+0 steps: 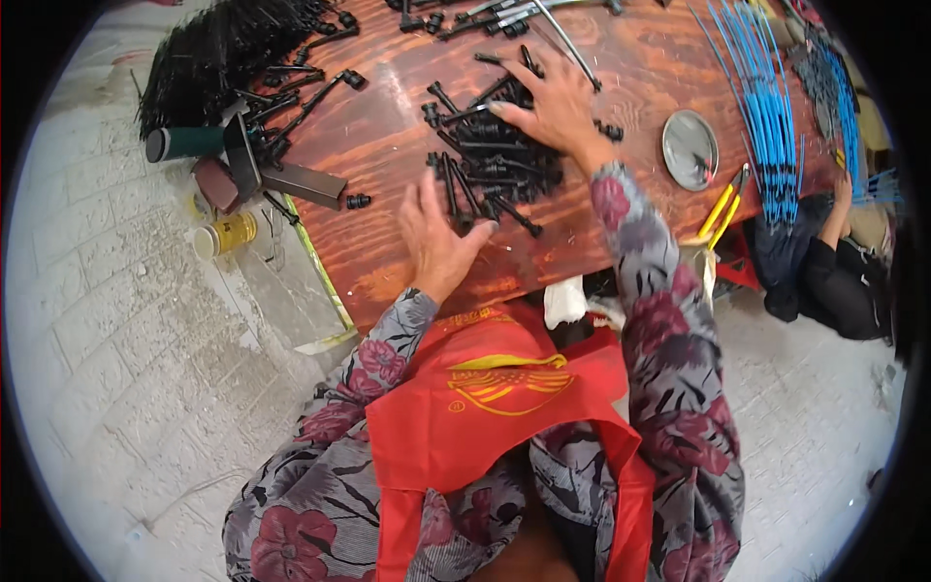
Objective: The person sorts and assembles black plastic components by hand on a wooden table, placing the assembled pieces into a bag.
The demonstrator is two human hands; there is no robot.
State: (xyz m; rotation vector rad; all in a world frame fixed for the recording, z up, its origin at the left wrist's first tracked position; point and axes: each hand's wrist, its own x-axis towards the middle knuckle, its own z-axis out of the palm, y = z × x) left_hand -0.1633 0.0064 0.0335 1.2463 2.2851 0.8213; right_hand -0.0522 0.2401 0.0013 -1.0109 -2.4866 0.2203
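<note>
Wooden table (388, 145): black parts pile (495, 160) between, touching both hands.

We see the pile of plastic fittings (495, 160) mid-tabletop (388, 145); right of the pile lies a round lid (690, 148), then pliers (725, 209); left of it, a tube bundle (223, 48).

- Reddish wooden table (388, 145)
- Heap of black plastic parts (495, 160), mid-table
- Round metal lid (690, 148)
- Blue rods (766, 116) alongside
- Yellow-handled pliers (722, 211) at edge
</note>
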